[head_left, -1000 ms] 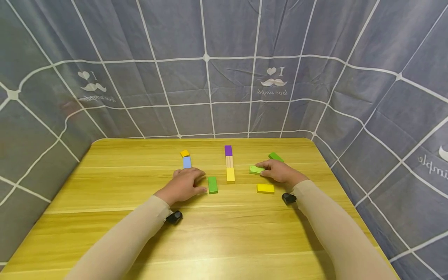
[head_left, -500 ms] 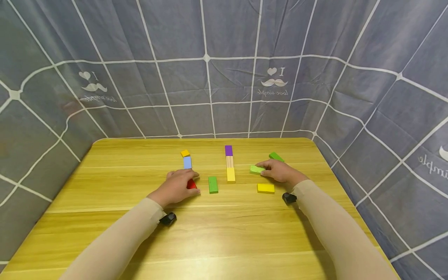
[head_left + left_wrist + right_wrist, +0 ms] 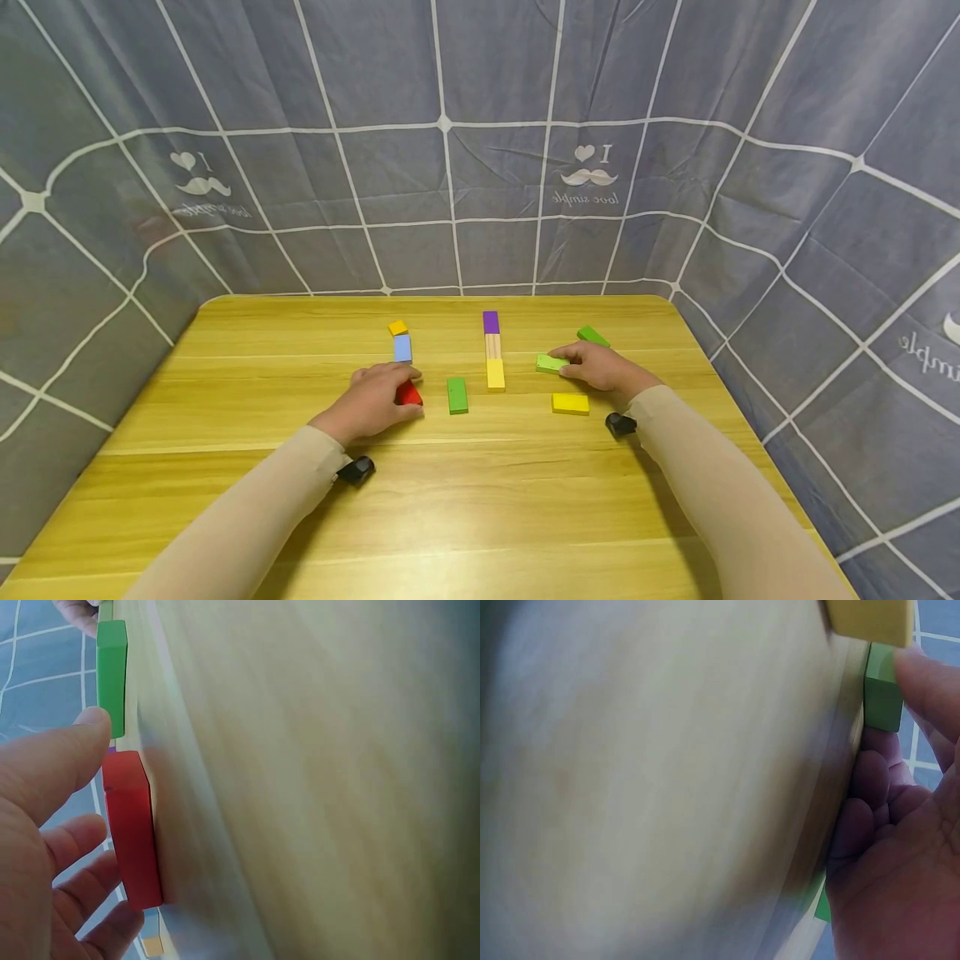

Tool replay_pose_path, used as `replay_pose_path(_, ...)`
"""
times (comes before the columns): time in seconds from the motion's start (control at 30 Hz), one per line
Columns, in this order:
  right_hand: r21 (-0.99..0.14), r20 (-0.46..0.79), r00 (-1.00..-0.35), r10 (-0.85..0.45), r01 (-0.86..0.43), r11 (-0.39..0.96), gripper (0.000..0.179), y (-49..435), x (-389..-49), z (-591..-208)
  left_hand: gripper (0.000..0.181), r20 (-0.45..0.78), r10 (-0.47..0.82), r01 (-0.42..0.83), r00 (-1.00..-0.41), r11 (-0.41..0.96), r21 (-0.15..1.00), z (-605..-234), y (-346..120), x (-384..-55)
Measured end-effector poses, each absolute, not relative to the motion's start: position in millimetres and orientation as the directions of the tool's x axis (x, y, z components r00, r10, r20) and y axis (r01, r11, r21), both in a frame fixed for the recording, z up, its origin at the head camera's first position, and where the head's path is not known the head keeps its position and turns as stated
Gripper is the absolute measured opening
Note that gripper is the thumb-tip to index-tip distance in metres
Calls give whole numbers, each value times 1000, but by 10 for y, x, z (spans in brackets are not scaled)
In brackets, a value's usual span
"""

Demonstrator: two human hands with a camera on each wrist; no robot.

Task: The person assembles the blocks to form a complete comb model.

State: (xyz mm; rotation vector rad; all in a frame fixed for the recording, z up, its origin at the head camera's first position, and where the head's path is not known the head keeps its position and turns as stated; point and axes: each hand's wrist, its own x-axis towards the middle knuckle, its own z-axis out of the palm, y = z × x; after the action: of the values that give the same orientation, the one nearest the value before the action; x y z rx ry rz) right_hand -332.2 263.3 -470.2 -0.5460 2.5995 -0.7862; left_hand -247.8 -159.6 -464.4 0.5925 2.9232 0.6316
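In the head view my left hand (image 3: 369, 398) is over a red block (image 3: 408, 394) lying on the wooden table. The left wrist view has the thumb by one end of this red block (image 3: 133, 825) and loosely bent, spread fingers along its side and far end. My right hand (image 3: 600, 367) pinches a light green block (image 3: 550, 363) between thumb and fingers, low over the table. In the right wrist view the thumb lies along that light green block (image 3: 885, 697), other fingers curled beneath.
A purple block (image 3: 491, 322), a plain wood piece (image 3: 492, 346) and a yellow block (image 3: 495, 375) form a line. Around it lie a green block (image 3: 457, 396), blue block (image 3: 402, 348), orange block (image 3: 397, 328), another yellow block (image 3: 570, 404) and another green block (image 3: 593, 336).
My left hand has moved left, away from the green block, and the red block now shows between thumb and fingers. The right hand stays in place with the light green block.
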Motion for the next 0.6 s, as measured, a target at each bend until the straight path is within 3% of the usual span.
replay_pose_path(0.6, -572, -221, -856, -467, -275, 773, 45, 2631, -3323, -4689, 63, -3, 426, 389, -905, 829, 402, -4651, -1447, -2468)
